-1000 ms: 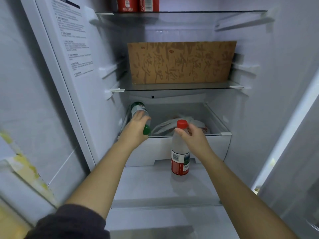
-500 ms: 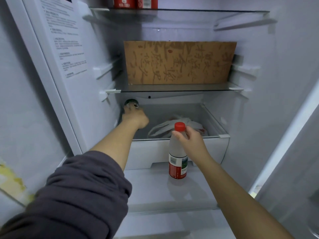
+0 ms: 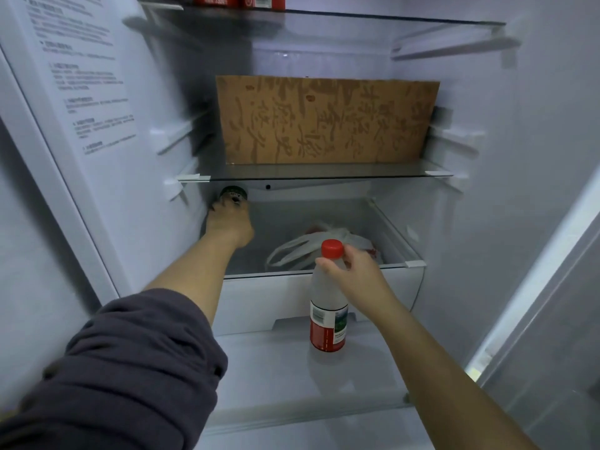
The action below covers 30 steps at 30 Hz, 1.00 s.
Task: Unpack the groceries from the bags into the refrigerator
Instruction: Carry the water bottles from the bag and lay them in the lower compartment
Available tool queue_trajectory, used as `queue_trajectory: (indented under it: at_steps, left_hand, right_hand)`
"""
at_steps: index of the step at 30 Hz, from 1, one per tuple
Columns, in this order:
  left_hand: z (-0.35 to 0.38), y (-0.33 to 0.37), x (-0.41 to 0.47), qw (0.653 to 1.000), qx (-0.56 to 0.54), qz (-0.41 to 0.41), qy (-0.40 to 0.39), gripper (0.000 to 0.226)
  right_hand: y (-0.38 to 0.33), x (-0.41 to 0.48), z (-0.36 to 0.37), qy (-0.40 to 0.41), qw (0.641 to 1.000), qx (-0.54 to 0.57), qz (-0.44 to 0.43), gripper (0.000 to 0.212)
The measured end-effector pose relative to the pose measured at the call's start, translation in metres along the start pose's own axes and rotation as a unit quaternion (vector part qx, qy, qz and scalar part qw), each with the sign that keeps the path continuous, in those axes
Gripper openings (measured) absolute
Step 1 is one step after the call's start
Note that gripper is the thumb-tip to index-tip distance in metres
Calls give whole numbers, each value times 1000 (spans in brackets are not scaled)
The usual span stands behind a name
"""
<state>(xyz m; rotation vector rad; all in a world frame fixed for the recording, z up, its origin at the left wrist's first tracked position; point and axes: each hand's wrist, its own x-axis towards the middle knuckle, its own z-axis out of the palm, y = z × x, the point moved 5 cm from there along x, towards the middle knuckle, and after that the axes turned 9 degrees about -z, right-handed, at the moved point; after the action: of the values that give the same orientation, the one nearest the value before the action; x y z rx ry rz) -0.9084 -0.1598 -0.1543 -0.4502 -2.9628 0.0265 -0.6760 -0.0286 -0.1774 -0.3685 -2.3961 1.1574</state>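
Deep in the open refrigerator, my left hand (image 3: 230,222) grips a green-labelled bottle (image 3: 233,193) at the back left of the clear drawer (image 3: 324,287), just under the glass shelf. Most of that bottle is hidden behind the hand. My right hand (image 3: 354,271) holds the neck of a white bottle with a red cap and red label (image 3: 328,310). This bottle stands upright on the white ledge in front of the drawer.
A white plastic bag (image 3: 311,251) with red contents lies in the drawer. A brown cardboard box (image 3: 324,120) fills the glass shelf (image 3: 311,175) above. Red cartons (image 3: 240,1) stand on the top shelf. The fridge wall with a printed label (image 3: 84,92) is at left.
My left hand has pushed the green-labelled bottle further back and left into the drawer, and my sleeve has come into view. The red-capped bottle stays in my right hand's hold on the ledge.
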Motion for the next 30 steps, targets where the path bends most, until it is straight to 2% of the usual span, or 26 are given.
queue_trajectory:
  at_steps: [5,8,16,19,25,30]
  left_hand:
    - [-3,-1,3,1000,-20,4,15,66]
    - [-1,-2,3,1000,-24,7,14,67]
    - [1,-2,6,999,-29,3,25,63]
    - [2,-2,7,999,-30,3,25,62]
    - [0,-2,8,999,-34,3,17,62]
    - [0,-3,7,999,-37,3,20,62]
  right_hand:
    - [-8,1,-3,-14,999,-29,3,22]
    - [-14,0,-9,-14,996,-86,-4,23]
    - [-42,-7,-40,57,988,-139,-47,27]
    - [-66,-6,-64,95,989,-100,-59,29]
    - [-119,-17,-96,219,955,-16,-198,20]
    - [-99,-24,-66,211,930,11,-301,29]
